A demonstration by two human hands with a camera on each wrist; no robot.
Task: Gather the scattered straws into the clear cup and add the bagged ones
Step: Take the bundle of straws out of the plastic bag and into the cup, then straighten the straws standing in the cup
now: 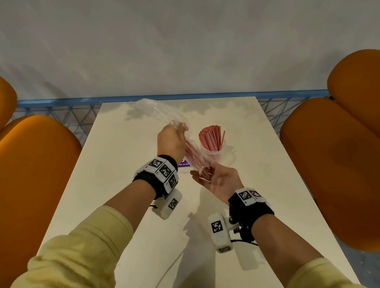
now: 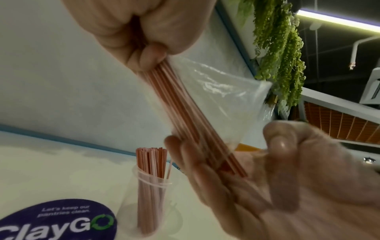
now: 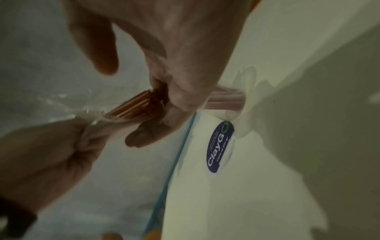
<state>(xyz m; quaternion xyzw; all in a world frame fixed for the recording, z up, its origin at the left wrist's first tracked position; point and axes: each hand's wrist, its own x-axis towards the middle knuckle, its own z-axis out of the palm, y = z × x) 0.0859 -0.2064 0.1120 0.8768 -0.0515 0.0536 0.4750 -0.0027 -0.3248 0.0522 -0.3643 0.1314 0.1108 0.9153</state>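
— What are the hands doing?
— The left hand (image 1: 172, 141) is clenching the upper part of a crinkled clear plastic bag (image 2: 216, 99) around a bundle of thin red straws (image 2: 185, 113). The right hand (image 1: 220, 182), palm up, is cradling their lower ends, thumb curling over.
— And the cup?
— The clear plastic cup (image 1: 213, 157) is standing upright on the white table (image 1: 129, 192) just beyond, already holding red straws, beside a purple round sticker (image 2: 59, 220).
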